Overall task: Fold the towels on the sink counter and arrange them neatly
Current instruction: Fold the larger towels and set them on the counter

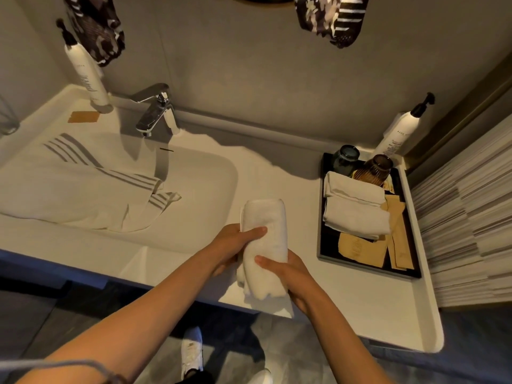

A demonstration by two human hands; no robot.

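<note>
A small white towel (pixel 265 245), rolled lengthwise, is held just above the white sink counter (pixel 346 309) between both hands. My left hand (pixel 235 245) grips its left side with the thumb laid across the top. My right hand (pixel 288 273) grips its right side lower down, thumb on the front. The towel's loose end hangs over the counter's front edge. A larger cream towel with grey stripes (pixel 83 187) lies crumpled across the sink basin (pixel 210 195). Two folded white towels (pixel 357 209) lie on a black tray (pixel 412 261) at the right.
The tray also holds two tinted glasses (pixel 378 169) and tan paper packets (pixel 363 248). A chrome tap (pixel 156 112) stands behind the basin. Pump bottles stand at the back left (pixel 88 76) and back right (pixel 399 131). A striped wall borders the counter on the right.
</note>
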